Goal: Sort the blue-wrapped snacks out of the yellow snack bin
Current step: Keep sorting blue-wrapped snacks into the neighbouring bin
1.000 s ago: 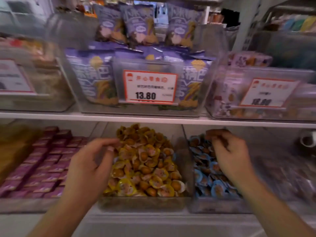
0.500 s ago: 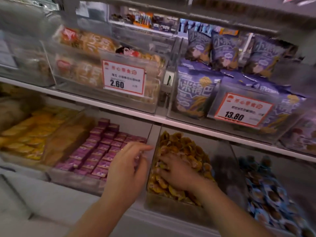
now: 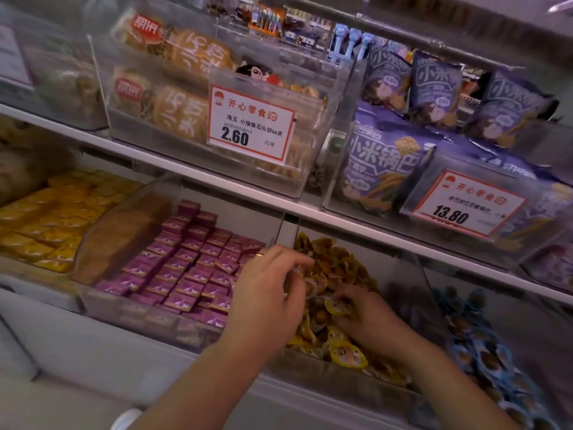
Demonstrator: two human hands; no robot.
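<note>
1. Nearest to me, two bare forearms reach up from the bottom edge toward the lower shelf [image 3: 325,220], a white cuff just showing at the left one.
2. The left hand [image 3: 266,293] hovers at the left edge of the yellow snack bin [image 3: 356,375], fingers curled loosely with the tips drawn close together; a ring sits on one finger. Whether it pinches anything, I cannot tell through the blur.
3. The right hand [image 3: 366,321] is down in the bin, fingers curled into the heap of yellow-wrapped snacks [image 3: 347,355], a yellow-rimmed piece lying against its fingertips. Whether it actually grips one, I cannot tell.
4. The two hands are near each other over the bin, not touching.
5. The blue-wrapped snacks [image 3: 483,358] fill the clear bin just right of the yellow one, beyond the divider wall. I can make out no blue wrapper in the yellow heap.
6. Left of the yellow bin sits a bin of purple boxed sweets [image 3: 186,271] in rows, and farther left a bin of orange packets [image 3: 49,225].
7. On the shelf above, a clear box holds biscuit packs behind a price tag reading 2.60 [image 3: 249,127].
8. To its right stand purple snack bags [image 3: 384,162] with a tag reading 13.80 [image 3: 468,207].
</note>
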